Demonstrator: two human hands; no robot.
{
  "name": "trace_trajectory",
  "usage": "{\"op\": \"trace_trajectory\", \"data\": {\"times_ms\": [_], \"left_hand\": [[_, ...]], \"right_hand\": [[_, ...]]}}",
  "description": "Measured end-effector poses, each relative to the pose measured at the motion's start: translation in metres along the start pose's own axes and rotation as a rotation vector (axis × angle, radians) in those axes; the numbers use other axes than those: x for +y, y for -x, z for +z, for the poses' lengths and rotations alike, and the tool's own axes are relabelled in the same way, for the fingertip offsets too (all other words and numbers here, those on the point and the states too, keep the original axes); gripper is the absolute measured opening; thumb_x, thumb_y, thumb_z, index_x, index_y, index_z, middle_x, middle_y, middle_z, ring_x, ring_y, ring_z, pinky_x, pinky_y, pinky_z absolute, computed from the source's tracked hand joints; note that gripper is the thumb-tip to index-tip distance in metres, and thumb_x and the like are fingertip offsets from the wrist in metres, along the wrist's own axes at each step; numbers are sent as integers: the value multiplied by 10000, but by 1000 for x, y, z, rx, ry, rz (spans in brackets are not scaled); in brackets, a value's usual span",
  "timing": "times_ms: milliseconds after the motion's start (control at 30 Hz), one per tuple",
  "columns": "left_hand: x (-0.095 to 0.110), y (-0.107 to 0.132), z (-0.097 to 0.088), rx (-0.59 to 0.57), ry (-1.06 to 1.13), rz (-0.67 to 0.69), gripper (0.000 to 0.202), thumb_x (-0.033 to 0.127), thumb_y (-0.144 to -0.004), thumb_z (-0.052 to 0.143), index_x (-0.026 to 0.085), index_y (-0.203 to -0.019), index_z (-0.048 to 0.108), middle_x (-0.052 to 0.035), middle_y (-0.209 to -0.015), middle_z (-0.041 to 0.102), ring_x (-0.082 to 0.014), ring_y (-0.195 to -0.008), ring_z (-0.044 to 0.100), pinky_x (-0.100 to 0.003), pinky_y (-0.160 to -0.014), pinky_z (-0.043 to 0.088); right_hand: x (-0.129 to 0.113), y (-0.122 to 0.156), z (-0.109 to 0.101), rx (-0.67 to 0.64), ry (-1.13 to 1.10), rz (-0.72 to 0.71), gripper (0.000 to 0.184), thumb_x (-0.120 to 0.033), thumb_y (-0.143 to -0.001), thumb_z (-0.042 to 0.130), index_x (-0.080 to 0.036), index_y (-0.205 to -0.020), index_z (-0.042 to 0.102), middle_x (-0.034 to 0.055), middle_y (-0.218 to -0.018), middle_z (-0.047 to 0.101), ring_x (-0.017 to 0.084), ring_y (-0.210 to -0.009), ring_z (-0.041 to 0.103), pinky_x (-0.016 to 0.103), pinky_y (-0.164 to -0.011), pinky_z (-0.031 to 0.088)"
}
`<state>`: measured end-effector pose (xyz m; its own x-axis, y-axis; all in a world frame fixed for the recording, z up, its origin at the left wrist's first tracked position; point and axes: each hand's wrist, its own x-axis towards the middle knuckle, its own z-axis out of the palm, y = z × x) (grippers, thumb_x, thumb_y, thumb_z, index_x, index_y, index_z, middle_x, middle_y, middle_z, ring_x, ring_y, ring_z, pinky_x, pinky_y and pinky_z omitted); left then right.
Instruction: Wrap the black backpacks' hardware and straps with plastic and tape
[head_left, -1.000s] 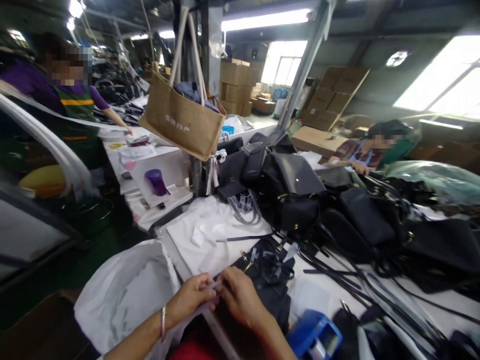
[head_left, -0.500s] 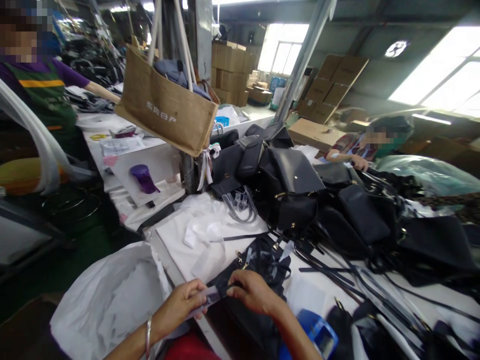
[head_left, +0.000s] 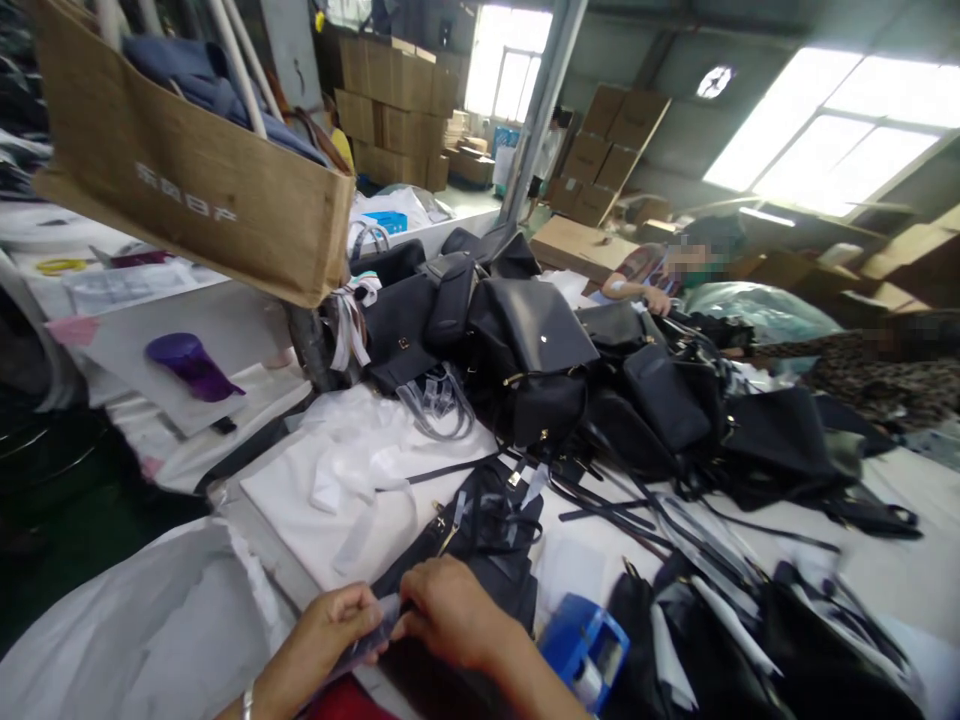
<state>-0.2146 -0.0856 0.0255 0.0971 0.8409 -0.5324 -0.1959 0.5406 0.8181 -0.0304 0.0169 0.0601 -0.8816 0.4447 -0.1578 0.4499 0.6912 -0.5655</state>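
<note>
My left hand (head_left: 341,622), a bracelet on its wrist, is closed around a clear plastic sleeve (head_left: 386,612) low in the middle of the view. Against the sleeve's far end, my right hand (head_left: 454,612) is pinched shut. The black strap it held half a second ago is mostly hidden behind the fingers now. Just beyond both hands lies a black bag (head_left: 487,530) with gold zip pulls and loose straps. A blue tape dispenser (head_left: 585,648) stands right of my right forearm.
Black bags (head_left: 532,335) are heaped across the table's far side, with loose straps before them. White wrapping (head_left: 352,430) lies left of centre. A tan tote (head_left: 202,190) hangs at upper left. A white sack (head_left: 165,620) sits below left. A co-worker's hand (head_left: 657,300) is beyond the heap.
My view has swung right, so the scene sits further left. My right hand has closed up to the sleeve's end, covering the strap seen between the hands before.
</note>
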Motion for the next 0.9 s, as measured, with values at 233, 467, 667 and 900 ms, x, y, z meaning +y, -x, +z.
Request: {"op": "trace_trajectory", "data": {"times_ms": [233,467,667,900], "left_hand": [[10,15,-22,165,-334,58,377,514,-831,543,174,-673,583,22,-623,562,-156,-638,515,-226,-607,391],[25,20,-20,224,-305,8,365,502,-838,523,175,-685,576,18,-638,563,-166,-652,517,-231,-620,400],[32,27,-15,247,-286,49,349,493,-853,518,177,-720,581,24,-668,532,-156,-685,488,-228,-645,390],[34,29,0,225,-187,22,335,495,-810,586,174,-718,562,35,-646,497,-129,-631,430,-221,-597,355]], "right_hand": [[38,-2,-11,-35,-94,51,157,-341,-863,600,-208,-917,663,21,-873,706,176,-826,631,247,-713,381],[24,-10,-29,-20,-270,-24,156,-322,-892,557,-200,-865,650,10,-833,685,147,-782,607,214,-675,386],[26,-4,-45,-4,-245,60,166,-332,-867,568,-190,-827,645,6,-767,669,146,-706,598,219,-612,355],[8,12,-67,17,-255,8,108,-284,-874,553,-209,-849,627,-2,-793,667,144,-723,602,220,-622,361]]}}
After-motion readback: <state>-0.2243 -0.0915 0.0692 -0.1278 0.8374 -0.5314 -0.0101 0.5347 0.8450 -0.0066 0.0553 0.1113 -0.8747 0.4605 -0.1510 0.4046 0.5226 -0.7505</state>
